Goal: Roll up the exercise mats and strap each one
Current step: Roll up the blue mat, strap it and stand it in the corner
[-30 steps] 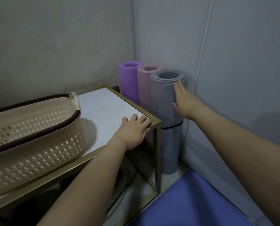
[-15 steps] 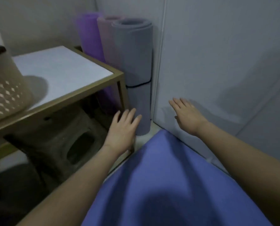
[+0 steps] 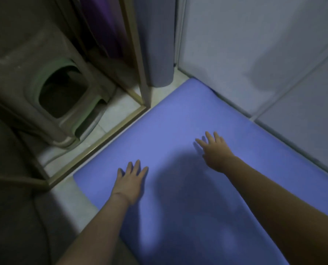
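A blue exercise mat (image 3: 180, 129) lies flat and unrolled on the floor, running from the corner toward me. My left hand (image 3: 129, 181) is spread out, fingers straight, over the mat near its left edge. Farther in, my right hand (image 3: 214, 150) reaches over the mat with straight fingers. Whether the palms touch the mat I cannot tell. Neither hand holds anything. In the corner stands a rolled grey mat (image 3: 156, 41), upright on its end. A rolled purple mat (image 3: 105, 25) stands behind the table leg, partly hidden.
A gold metal table frame (image 3: 138, 66) stands left of the mat, its base bar (image 3: 102, 140) along the mat's left edge. A grey-green plastic stool (image 3: 63, 92) lies under it. Grey wall panels (image 3: 255, 54) close in the right side.
My view has tilted down from the standing rolls to the floor. Both hands dropped from in front of the table and wall down over the blue mat.
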